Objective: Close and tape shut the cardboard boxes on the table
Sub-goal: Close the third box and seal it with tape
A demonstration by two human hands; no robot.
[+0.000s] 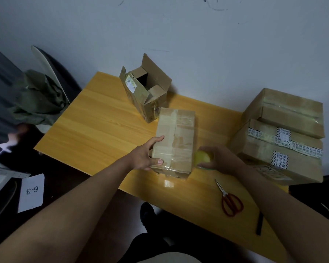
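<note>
The closed cardboard box (pixel 176 141) lies in the middle of the yellow wooden table (pixel 95 126), its near end close to the front edge. The left hand (pixel 143 157) grips the box at its near left corner, with the fingers along the left side and the thumb on the top. The right hand (pixel 219 158) is just beside the box on the right and holds a yellowish roll of tape (pixel 202 158) with curled fingers. Left of the box the table surface is wide and free up to the left edge. On the right, 2 stacked taped boxes (pixel 281 135) stand at the right edge, and the lower one reaches over the front edge a little. An open box (pixel 145 88) with its flaps up stands at the back edge, near the wall, almost touching the far end of the closed box.

The boxes are brown corrugated cardboard; the closed box carries glossy clear tape that wrinkles along the seam. The lower stacked box has white printed tape strips. Red-handled scissors (pixel 229 200) lie near the front edge, with the blades closed. A flat black strip (pixel 259 223) lies beside them.

The roll is partly covered by the fingers. On the left, a green cloth (pixel 36 97) hangs over a chair, and a card reads 6-3 (pixel 31 189)
</note>
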